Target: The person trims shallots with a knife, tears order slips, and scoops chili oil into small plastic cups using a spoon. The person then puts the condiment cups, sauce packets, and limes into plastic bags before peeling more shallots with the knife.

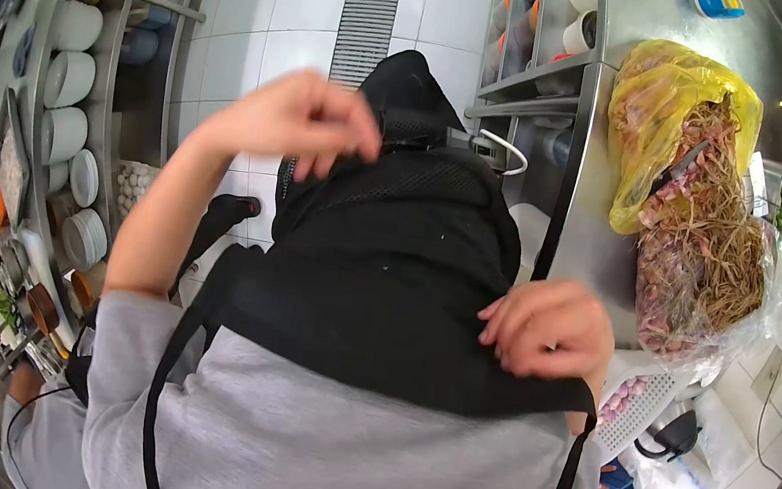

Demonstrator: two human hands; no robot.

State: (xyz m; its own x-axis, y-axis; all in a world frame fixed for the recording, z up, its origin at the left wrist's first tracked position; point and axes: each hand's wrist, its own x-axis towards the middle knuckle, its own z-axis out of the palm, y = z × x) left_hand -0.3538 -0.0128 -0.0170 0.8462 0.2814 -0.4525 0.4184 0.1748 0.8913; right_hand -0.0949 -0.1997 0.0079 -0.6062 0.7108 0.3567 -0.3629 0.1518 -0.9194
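Two bare hands appear in the head view, both over or beside a black apron point(351, 309). The left hand point(303, 122) hangs at the left margin of the apron's far part, fingers half bent and blurred; nothing shows in its grasp. The right hand point(555, 328) lies nearer, over the apron's right side, fingers loosely curled; it appears empty, although its palm is partly hidden. Whether either hand touches the cloth cannot be told. The apron fills the middle, between stacked bowls point(70, 80) on the left and a steel counter point(595, 265) on the right. On the counter, a yellow bag point(652, 107) gapes on the far side; roots point(716, 233) extend from it to a clear bag point(652, 294) on the near side. Nearer still, a white basket point(653, 397) holds pinkish bulbs point(620, 400).

Probable hazards: the yellow bag lies close to the counter's left edge, so a knock from the right arm could tip it over; a sharp tug could tear the clear bag's thin film and scatter its contents; a careless finger could snag the apron's strap point(569, 474).
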